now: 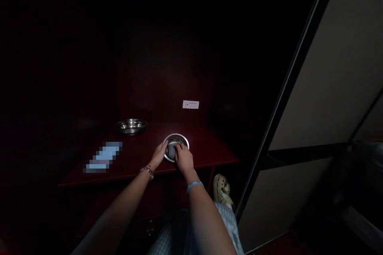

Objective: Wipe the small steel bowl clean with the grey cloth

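A small steel bowl (176, 140) sits on a dark red wooden table (206, 149). My left hand (158, 155) holds the bowl's left rim with curled fingers. Inside the bowl my right hand (183, 158) presses a grey cloth (171, 150), fingers closed over it. A beaded bracelet is on my left wrist, a light blue band on my right.
A second steel bowl (130, 126) stands further back on the left. A flat pale blurred item (103, 157) lies on the table's left part. A white socket plate (190, 104) is on the back panel. A sliding door frame (287, 87) rises at right; my foot in a pale clog (222, 189) shows below.
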`<state>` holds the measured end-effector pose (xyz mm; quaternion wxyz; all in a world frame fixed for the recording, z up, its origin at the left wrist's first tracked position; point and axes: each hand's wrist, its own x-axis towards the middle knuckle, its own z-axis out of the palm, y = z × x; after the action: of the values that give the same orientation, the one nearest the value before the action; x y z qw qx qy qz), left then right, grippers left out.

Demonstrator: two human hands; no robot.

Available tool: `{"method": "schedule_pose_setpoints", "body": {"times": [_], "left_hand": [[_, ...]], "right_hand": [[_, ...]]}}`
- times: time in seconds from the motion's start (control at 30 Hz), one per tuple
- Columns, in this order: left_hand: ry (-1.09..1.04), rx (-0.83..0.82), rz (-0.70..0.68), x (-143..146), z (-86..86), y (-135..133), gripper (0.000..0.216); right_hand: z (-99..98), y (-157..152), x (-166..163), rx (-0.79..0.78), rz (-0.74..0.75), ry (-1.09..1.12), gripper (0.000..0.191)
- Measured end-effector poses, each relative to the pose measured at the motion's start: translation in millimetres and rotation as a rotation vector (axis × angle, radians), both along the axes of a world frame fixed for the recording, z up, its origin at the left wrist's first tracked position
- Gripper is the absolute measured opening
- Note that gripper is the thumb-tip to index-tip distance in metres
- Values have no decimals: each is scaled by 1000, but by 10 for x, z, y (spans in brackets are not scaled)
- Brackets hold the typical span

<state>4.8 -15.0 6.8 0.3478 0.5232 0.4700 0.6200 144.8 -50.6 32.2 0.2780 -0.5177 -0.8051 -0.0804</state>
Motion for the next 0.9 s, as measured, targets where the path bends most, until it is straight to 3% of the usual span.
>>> {"method": "schedule_pose_setpoints", "body": {"times": [0.2,0.9], "left_hand": [[-7,-3,8,-29,-49,49,52],[38,-13,19,-40,-53,60,51]], "right_hand": [[-54,-45,-93,-62,6,26,39],[-120,-43,-130,-9,-19,-25,42]]}}
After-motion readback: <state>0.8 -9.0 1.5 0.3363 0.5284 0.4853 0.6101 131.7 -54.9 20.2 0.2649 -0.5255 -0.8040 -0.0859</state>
